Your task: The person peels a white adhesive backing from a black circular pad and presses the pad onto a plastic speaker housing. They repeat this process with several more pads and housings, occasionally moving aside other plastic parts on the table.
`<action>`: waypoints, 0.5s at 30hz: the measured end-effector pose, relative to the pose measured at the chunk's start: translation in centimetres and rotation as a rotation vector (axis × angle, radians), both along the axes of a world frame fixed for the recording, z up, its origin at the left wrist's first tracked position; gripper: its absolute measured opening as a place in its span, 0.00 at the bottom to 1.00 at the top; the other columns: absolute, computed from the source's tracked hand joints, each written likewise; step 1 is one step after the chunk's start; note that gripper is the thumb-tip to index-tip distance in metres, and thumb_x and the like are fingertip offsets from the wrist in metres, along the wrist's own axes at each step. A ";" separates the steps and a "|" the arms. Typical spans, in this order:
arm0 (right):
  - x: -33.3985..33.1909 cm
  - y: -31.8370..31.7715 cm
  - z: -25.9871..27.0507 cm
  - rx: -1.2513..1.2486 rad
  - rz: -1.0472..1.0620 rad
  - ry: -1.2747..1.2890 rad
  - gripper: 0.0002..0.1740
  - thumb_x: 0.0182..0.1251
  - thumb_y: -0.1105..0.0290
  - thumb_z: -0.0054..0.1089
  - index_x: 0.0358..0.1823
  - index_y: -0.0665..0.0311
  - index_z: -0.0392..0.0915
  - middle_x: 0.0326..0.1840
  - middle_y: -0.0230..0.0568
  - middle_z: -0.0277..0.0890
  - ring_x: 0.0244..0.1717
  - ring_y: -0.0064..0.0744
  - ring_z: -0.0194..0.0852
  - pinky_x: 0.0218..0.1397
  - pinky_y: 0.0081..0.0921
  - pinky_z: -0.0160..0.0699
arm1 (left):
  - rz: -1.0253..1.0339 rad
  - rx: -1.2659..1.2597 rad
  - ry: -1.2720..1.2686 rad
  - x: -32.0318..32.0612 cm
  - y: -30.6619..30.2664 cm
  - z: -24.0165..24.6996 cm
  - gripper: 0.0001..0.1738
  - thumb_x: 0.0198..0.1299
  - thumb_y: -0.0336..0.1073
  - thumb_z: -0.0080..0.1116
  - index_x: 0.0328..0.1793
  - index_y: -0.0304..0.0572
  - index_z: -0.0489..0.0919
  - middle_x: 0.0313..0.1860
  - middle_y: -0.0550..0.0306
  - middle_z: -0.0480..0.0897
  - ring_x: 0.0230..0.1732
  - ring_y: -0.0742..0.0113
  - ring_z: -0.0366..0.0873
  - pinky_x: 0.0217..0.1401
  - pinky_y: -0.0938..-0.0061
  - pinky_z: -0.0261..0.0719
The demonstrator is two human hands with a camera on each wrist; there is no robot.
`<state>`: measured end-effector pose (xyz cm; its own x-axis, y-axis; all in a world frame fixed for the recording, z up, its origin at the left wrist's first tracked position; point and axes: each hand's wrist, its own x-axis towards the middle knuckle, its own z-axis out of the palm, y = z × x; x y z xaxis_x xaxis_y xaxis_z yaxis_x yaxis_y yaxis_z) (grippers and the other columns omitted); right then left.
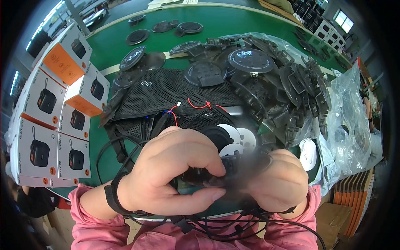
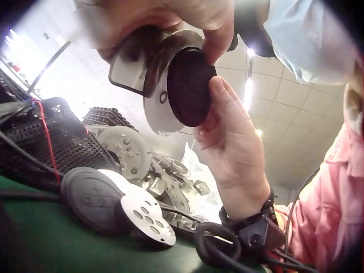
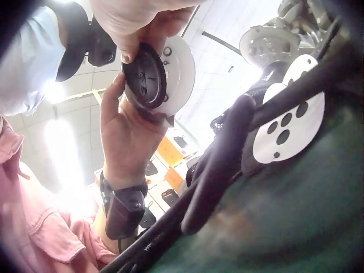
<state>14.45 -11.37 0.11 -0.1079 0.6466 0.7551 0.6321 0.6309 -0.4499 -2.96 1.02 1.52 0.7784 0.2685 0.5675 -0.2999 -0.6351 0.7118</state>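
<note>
My two hands meet close over the front of the table. My left hand (image 1: 171,166) curls thumb and forefinger round a dark plastic piece, and my right hand (image 1: 283,181) grips it from the other side, partly blurred. In the left wrist view the held piece is a round see-through plastic cover (image 2: 156,116) with a black disc (image 2: 190,88) against its face; fingertips of both hands pinch the disc's edge. Raised marks show on the disc's other face in the right wrist view. A black disc with moulded symbols (image 2: 94,199) lies on the table beside white discs with holes (image 2: 148,219).
A black mesh pouch (image 1: 162,96) with red ties lies behind my hands. Smoky round covers (image 1: 250,60) are heaped at the back right. White-and-orange boxes (image 1: 41,100) are stacked at left, a clear plastic bag (image 1: 350,125) at right. Black cables (image 1: 216,231) cross the front edge.
</note>
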 end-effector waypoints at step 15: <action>0.0 -0.1 0.2 -0.007 -0.019 -0.031 0.17 0.38 0.77 0.63 0.36 0.61 0.79 0.32 0.30 0.77 0.21 0.23 0.71 0.21 0.17 0.61 | 0.013 0.017 0.027 0.0 -0.1 0.1 0.16 0.36 0.31 0.66 0.33 0.42 0.73 0.30 0.56 0.75 0.28 0.66 0.71 0.30 0.77 0.64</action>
<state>14.48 -11.43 0.36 -0.1189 0.6541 0.7470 0.6577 0.6155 -0.4342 -2.91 0.90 1.64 0.7899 0.2685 0.5513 -0.2730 -0.6511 0.7082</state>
